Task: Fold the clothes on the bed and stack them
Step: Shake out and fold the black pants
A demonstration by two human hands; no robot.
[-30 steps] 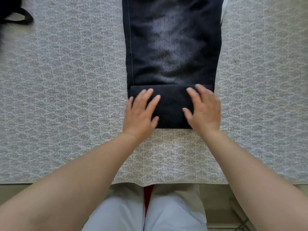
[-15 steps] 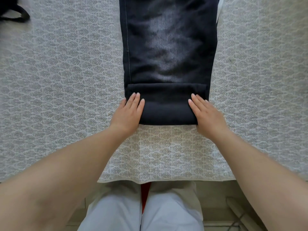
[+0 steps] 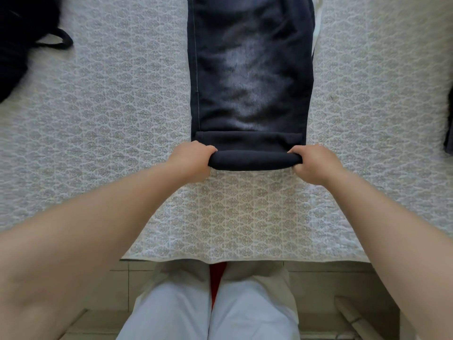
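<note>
Head view: dark jeans [image 3: 250, 77] lie flat on the bed [image 3: 117, 106], their long axis running from 12 o'clock down to 6 o'clock, the far end leaving the picture at the top. The near end is turned over into a thick roll [image 3: 250, 161] that lies crosswise, from 9 to 3 o'clock.

The left hand [image 3: 190, 163] is clenched round the roll's 9 o'clock end, fingers curled over the top and thumb side beneath. The right hand [image 3: 316, 164] grips the 3 o'clock end the same way.

The denim looks heavy and fairly stiff for cloth. It should hold a fold without springing, and it is neither slippery nor fragile. I judge the two outer ends of the roll the best places to hold, since that keeps the layers square while it is turned toward 12 o'clock.

Another dark garment [image 3: 22, 40] lies at 10 o'clock, well apart from the jeans.
</note>
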